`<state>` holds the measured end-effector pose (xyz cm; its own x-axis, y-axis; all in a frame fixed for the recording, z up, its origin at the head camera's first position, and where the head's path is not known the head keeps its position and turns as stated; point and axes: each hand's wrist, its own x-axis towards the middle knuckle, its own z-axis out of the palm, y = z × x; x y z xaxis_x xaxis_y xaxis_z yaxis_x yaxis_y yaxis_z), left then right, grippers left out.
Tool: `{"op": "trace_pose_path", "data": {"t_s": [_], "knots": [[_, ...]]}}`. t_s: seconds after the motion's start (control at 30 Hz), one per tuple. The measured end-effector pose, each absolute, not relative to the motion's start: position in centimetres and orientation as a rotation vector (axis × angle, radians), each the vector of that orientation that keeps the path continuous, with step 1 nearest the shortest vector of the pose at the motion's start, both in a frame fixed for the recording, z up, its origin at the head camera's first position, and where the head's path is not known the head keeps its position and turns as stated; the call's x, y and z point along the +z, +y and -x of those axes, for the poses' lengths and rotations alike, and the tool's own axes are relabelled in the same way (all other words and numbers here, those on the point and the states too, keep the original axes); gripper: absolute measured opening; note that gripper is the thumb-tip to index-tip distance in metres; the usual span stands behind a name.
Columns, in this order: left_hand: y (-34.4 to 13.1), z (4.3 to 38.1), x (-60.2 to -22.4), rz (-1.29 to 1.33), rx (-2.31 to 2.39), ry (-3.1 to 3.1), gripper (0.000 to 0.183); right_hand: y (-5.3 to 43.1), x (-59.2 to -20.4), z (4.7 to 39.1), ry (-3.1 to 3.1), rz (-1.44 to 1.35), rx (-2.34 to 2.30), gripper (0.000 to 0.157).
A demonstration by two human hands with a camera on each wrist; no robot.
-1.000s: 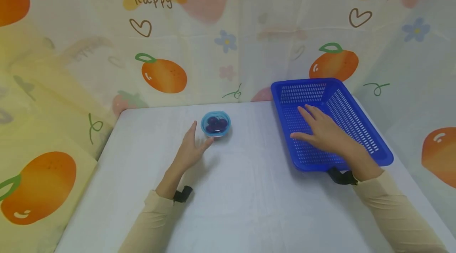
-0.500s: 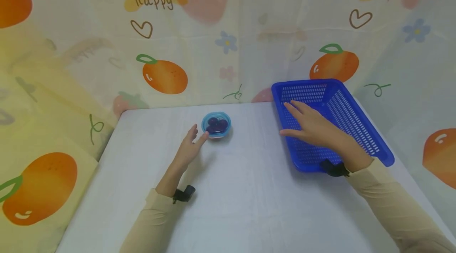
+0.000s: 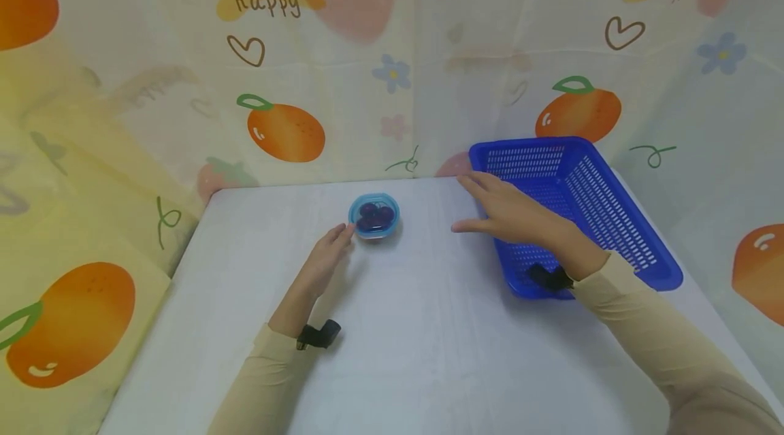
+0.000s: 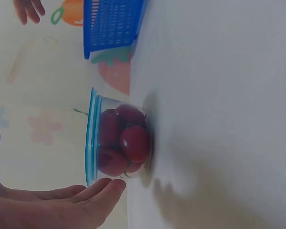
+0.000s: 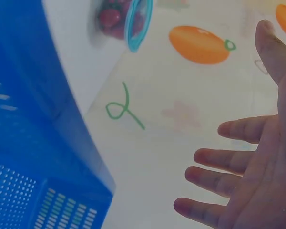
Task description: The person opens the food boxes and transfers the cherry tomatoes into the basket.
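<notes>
A small clear tub (image 3: 375, 217) with a light-blue lid rim stands upright toward the back of the table. Several dark red, cherry-like round fruits (image 4: 135, 143) show through its wall in the left wrist view. My left hand (image 3: 323, 263) is at the tub's near left side, fingers extended. Its fingertips (image 4: 115, 185) come right up to the tub; whether they touch it I cannot tell. Over the left rim of a blue plastic basket (image 3: 527, 144) hovers my right hand (image 3: 517, 216), fingers spread and holding nothing. The tub also appears at the top of the right wrist view.
The basket, with slotted walls, sits at the table's right side. A white cloth covers the table (image 3: 404, 346). Behind and at both sides hangs a fruit-printed curtain (image 3: 343, 94), close to the table's back edge. Each wrist wears a black strap (image 3: 320, 334).
My right hand has moved left, from over the basket's inside to past its left rim. My left hand's fingers have drawn closer together beside the tub. Tub and basket have stayed put.
</notes>
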<state>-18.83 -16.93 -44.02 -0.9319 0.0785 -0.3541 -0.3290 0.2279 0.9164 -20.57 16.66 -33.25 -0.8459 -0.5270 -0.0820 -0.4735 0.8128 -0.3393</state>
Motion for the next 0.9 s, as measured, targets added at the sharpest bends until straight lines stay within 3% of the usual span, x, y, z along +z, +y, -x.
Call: {"op": "trace_pose_path", "data": {"t_s": [0.4, 0.9], "knots": [[-17.2, 19.5, -44.7, 0.259, 1.986, 1.864, 0.067, 14.0, -34.5, 23.1, 2.76, 0.836, -0.437, 0.092], [-16.7, 19.9, -45.5, 0.459, 2.143, 1.659, 0.052, 10.2, -35.1, 24.7, 2.687, 0.975, -0.305, 0.07]]}}
